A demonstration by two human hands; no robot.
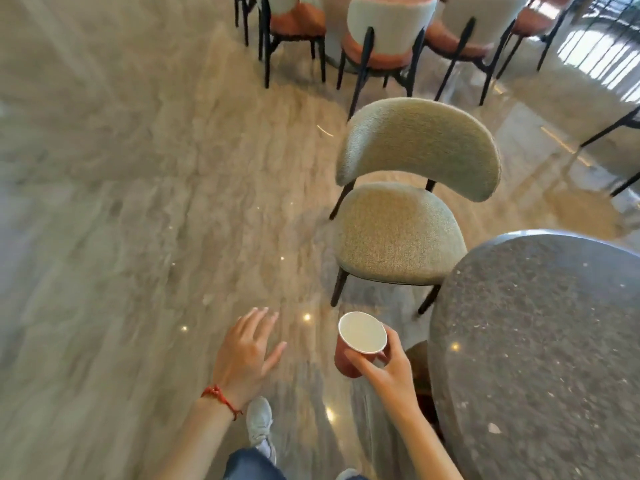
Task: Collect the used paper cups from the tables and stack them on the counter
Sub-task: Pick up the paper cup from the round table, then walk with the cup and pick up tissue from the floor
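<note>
The right hand (388, 370) grips one red paper cup with a white inside (360, 337) from the side, held upright over the floor just left of the round speckled grey stone worktop (540, 341). The left hand (246, 355) hangs released, fingers spread — free to take the next cup. Best carried level and lightly pinched, since thin paper crushes. One cup in view; one beige upholstered chair (405, 209) nearby — several orange-and-white chairs (384, 32) farther off, blurred. No counter shows.
</note>
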